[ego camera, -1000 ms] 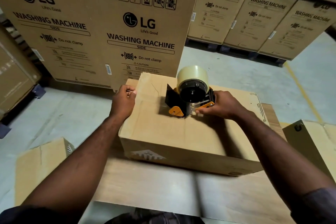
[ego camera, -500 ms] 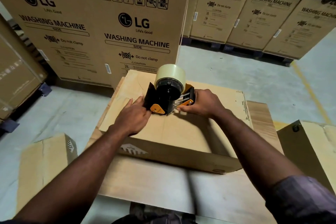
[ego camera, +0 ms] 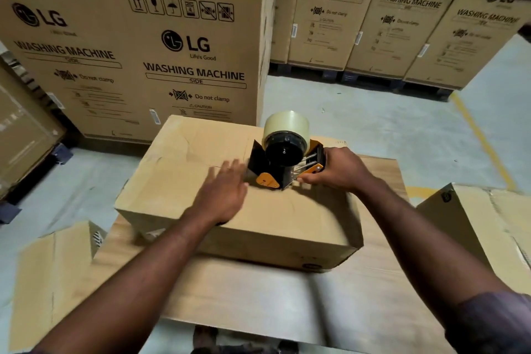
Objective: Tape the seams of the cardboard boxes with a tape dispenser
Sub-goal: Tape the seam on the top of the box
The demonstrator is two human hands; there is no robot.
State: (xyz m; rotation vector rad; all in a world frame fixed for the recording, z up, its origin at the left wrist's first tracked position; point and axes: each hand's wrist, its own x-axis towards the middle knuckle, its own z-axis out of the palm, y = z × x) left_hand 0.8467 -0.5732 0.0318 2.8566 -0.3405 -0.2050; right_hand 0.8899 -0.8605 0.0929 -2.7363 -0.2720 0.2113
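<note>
dispenser: tape dispenser [ego camera: 283, 165] on top of cardboard box [ego camera: 178, 169], right of centre; long axis across the box top, black nose left, handle right, roll up.
right hand [ego camera: 340, 171]: curled round dispenser handle.
left hand [ego camera: 222, 195]: fingers straight, flat on box top just left of dispenser; blurred.
around: washing machine cartons [ego camera: 161, 60] behind box; smaller carton [ego camera: 471, 227] right of box; table [ego camera: 258, 296] under box.

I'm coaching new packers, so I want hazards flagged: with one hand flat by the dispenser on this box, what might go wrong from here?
The left hand is spread flat just beside the tape dispenser; a pull that way might catch its fingers.
The box top looks creased, so the next strip may wrinkle or stray off the seam.
</note>
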